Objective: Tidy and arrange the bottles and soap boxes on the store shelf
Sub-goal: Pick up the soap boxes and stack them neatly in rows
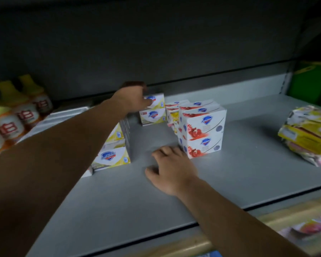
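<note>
The step in hand looks like squaring up the soap boxes on the grey metal shelf (248, 164). The left hand (132, 98) reaches to the back, its grip curled over the top of the upper white-and-yellow cardboard soap box (156, 101), which sits on a second box of the same kind (153, 115). The right hand (171, 169) rests on the bare shelf with loosely bent fingers holding nothing, just beside the foot of the stacked white-and-red soap boxes (204, 132). Another stack of white-and-yellow boxes (112, 154) stands nearer the front edge, partly hidden by the left forearm. The orange bottles with yellow caps (17, 115) stand in a row at far left. The next move probably calls for lifting or sliding the held box into line with the front yellow stack without toppling the one beneath.
</note>
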Available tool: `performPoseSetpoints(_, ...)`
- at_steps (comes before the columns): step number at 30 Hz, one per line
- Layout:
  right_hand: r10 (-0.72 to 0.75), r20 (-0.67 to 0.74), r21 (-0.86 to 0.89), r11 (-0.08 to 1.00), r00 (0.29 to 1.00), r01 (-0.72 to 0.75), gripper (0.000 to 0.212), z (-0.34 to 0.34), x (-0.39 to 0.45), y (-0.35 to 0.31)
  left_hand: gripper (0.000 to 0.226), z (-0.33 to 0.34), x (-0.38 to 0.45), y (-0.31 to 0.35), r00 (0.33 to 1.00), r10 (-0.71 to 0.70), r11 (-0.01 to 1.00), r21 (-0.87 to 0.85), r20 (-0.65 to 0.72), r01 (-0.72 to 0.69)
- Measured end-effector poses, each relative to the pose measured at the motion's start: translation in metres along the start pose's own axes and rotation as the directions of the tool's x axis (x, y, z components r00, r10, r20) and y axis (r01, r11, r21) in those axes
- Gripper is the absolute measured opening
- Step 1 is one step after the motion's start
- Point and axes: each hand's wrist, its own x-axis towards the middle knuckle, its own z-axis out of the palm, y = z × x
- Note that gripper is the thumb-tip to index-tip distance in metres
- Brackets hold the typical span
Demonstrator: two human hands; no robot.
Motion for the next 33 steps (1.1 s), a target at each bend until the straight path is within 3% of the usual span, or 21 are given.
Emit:
performPoseSetpoints(5,-0.006,-0.028,0.006,1.0,1.0,0.006,0.059,0.003,0.0,0.0,0.048,0.021,0.042,-0.003,0.991,-0.061,0.995,0.081,0.123,0.051)
performPoseSetpoints(10,-0.005,-0.035,0.01,1.0,0.999,0.006,0.059,0.004,0.001,0.0,0.053,0.035,0.056,0.0,0.988,-0.136,0.978,0.171,0.072,0.122)
performPoseSetpoints(14,-0.011,-0.019,0.006,1.0,1.0,0.011,0.058,0.002,0.001,0.0,0.056,0.03,0.048,0.004,0.996,-0.087,0.981,0.175,-0.018,0.089)
performPoseSetpoints(19,0.008,0.006,0.017,1.0,1.0,-0.008,0.056,-0.001,-0.001,-0.002,0.048,-0.008,-0.005,0.011,0.986,-0.019,0.999,-0.054,-0.167,0.01)
performPoseSetpoints(23,0.03,0.021,0.013,0.999,0.999,-0.03,0.056,-0.007,-0.002,-0.005,0.034,-0.031,-0.086,0.005,0.964,0.003,0.958,-0.276,-0.267,-0.079)
performPoseSetpoints(26,0.033,-0.019,0.129,0.991,0.999,-0.03,0.061,-0.015,-0.005,-0.007,0.036,-0.034,-0.148,-0.011,0.97,-0.074,0.916,-0.401,-0.231,-0.026)
performPoseSetpoints(28,0.008,-0.078,0.31,0.95,0.997,0.016,0.071,-0.022,-0.008,-0.01,0.032,-0.027,-0.18,-0.025,0.981,-0.139,0.836,-0.547,-0.136,0.043)
performPoseSetpoints(30,-0.059,-0.116,0.476,0.873,0.991,0.107,0.089,-0.027,-0.013,-0.02,0.025,-0.015,-0.205,-0.038,0.98,-0.2,0.659,-0.741,-0.007,0.129)
performPoseSetpoints(33,-0.247,-0.146,0.52,0.805,0.958,0.286,0.098,-0.029,-0.018,-0.038,0.025,0.007,-0.229,-0.056,0.968,-0.215,0.44,-0.872,0.129,0.213)
